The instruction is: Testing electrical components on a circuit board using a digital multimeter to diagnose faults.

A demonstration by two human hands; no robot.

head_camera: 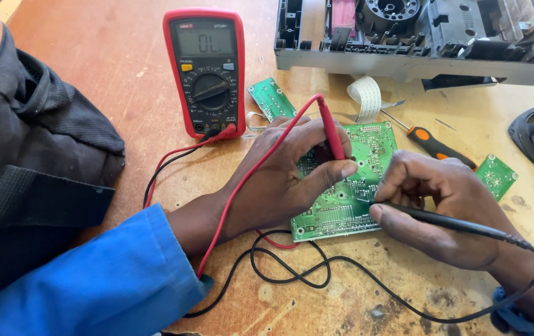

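Left hand (279, 180) grip pinches red probe (331, 130), right hand (441, 208) grips black probe (441, 221) pen-style; both tips on green circuit board (341, 211), flat on worktop (124, 56). Board looks light, stiff, fragile: hold by edges.

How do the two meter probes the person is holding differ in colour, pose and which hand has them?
The red meter probe sits in the left hand, standing steeply; the black meter probe lies low and slanted in the right hand, held like a pen. The red one's lead runs to the red digital multimeter; the black one's loops over the wooden table. Both tips meet the large green circuit board.
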